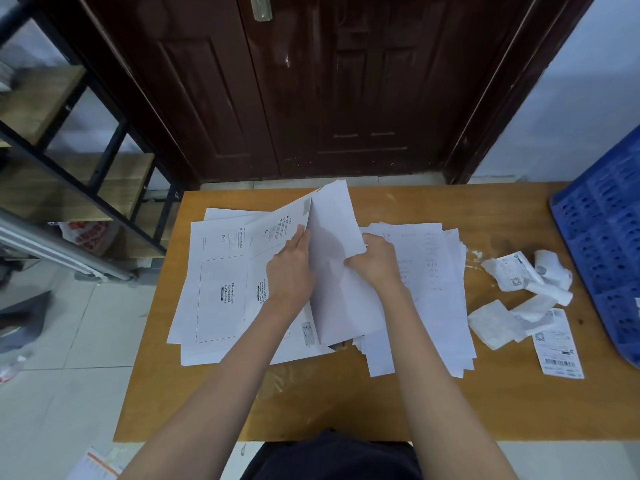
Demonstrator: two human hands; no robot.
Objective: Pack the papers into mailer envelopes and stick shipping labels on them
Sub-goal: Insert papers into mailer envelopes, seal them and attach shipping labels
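Note:
My left hand point(290, 268) holds up the printed flap side of a white mailer envelope point(277, 233) at the table's middle, fingers curled at its open edge. My right hand point(372, 259) grips a white sheet of paper point(337, 258) that stands partly inside that envelope. Under it lies a pile of flat mailer envelopes point(216, 296) printed "Please attach waybill here". A stack of papers point(433, 289) lies just right of my right hand. Shipping labels point(557, 348) and crumpled label backings point(519, 275) sit further right.
The wooden table point(346, 403) stands against a dark brown door point(311, 81). A blue plastic crate point(606, 244) leans at the table's right end. A metal shelf rack point(86, 150) stands to the left, with a bag on the tiled floor beside it.

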